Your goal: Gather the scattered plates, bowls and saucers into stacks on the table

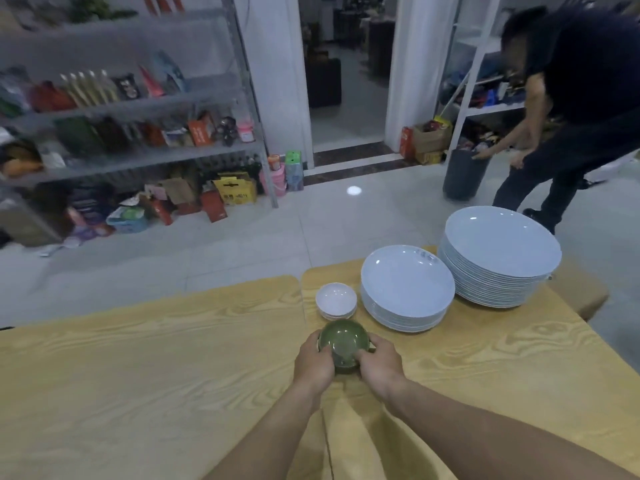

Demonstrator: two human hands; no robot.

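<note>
Gripping the green bowls [343, 344] from both sides, I have my left hand [313, 362] wrapped on the left wall and my right hand [379, 363] on the right wall, thumbs hooked at the near rim. Both hands are clamped on the green stack; I can see more than one rim nested there, though I cannot tell how many bowls it holds, nor whether its base touches the table [138, 358] or sits just above it. My forearms come in from the lower edge and meet at the bowls.

Just beyond the green bowls, nearly touching their far rim, sits a short stack of white saucers [336, 301]. To the right of the saucers stands a stack of white plates [407, 289], close beside them but apart. Further right and further away is a taller stack of bigger plates [500, 252], its near edge just behind the smaller stack. All of these rest on the light wood-grain table, near its far right corner. A seam runs across the table top left of the saucers.

Past the table, on the tiled floor [242, 244], another person [571, 109] in dark clothes bends over a dark bin [464, 174]. On the left, metal shelves [138, 105] carry packets and bottles, with boxes on the floor beneath. An open doorway [346, 81] lies in the middle.
</note>
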